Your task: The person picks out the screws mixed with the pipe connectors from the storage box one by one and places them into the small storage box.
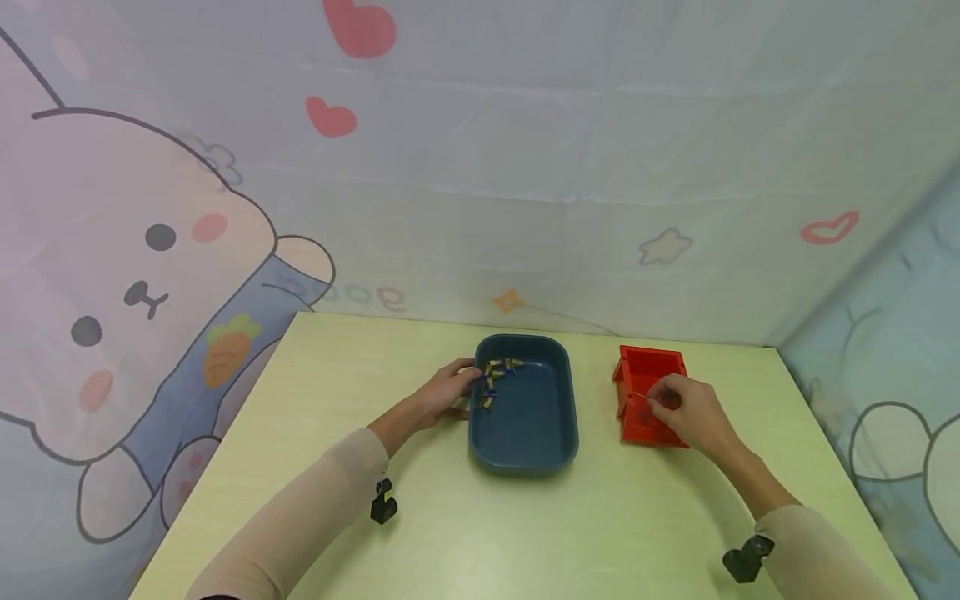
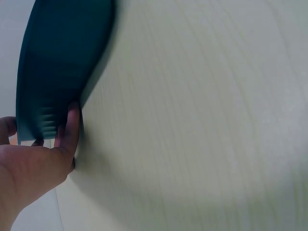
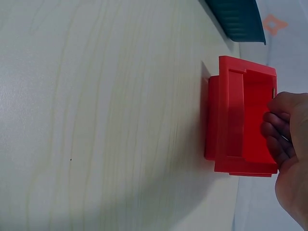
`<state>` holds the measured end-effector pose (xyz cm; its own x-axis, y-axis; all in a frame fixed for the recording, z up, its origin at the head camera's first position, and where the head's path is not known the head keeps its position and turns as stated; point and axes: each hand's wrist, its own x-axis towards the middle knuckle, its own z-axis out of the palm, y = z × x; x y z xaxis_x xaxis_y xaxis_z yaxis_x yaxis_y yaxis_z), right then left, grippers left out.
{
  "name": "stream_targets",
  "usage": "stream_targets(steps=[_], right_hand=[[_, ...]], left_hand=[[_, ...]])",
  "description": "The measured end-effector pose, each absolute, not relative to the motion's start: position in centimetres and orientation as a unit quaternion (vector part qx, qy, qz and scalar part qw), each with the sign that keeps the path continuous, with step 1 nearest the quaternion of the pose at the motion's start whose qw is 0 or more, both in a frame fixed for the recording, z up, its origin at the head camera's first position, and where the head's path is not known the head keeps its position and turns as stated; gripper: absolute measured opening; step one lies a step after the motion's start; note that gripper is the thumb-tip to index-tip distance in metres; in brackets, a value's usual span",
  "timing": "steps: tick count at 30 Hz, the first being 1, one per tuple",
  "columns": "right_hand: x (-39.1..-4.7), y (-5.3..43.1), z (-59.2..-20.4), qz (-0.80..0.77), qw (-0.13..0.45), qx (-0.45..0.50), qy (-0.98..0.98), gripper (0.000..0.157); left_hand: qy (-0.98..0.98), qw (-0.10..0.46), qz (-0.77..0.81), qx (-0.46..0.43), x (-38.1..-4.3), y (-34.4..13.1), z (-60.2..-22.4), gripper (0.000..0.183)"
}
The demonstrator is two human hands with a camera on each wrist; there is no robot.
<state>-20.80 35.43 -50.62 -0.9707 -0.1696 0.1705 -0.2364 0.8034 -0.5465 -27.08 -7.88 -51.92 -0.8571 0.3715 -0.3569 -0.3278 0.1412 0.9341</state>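
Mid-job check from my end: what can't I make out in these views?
- Thin piece in the right hand: too small in the head view to identify.
- Small parts in the blue tray: too small and bunched to count, head view.
- Red bin floor: partly covered by the right hand, head view.
- Rest of the blue tray: cut off by the top edge, both wrist views.

Pale yellow-green table, faint wood grain. Behind its far edge, printed cloth backdrop: big tilted cartoon animal at left, carrot on its blue outfit; solid pink hearts higher up, pale star and outlined heart farther right, small orange star low.
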Motion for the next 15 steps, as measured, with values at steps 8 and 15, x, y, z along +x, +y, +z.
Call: stream_targets(steps=[8, 15], right_hand=[[-20.76, 35.42, -50.57, 0.295, 0.060, 0.105, -0.948, 0.010], [-20.82, 35.38, -50.55, 0.296, 0.053, 0.102, -0.948, 0.010]], left_hand=[[0.707, 0.264, 0.656, 0.015, -26.98, -7.78, -51.79, 0.057], [0.708, 0.266, 0.654, 0.014, -26.91, -7.80, -51.79, 0.057]])
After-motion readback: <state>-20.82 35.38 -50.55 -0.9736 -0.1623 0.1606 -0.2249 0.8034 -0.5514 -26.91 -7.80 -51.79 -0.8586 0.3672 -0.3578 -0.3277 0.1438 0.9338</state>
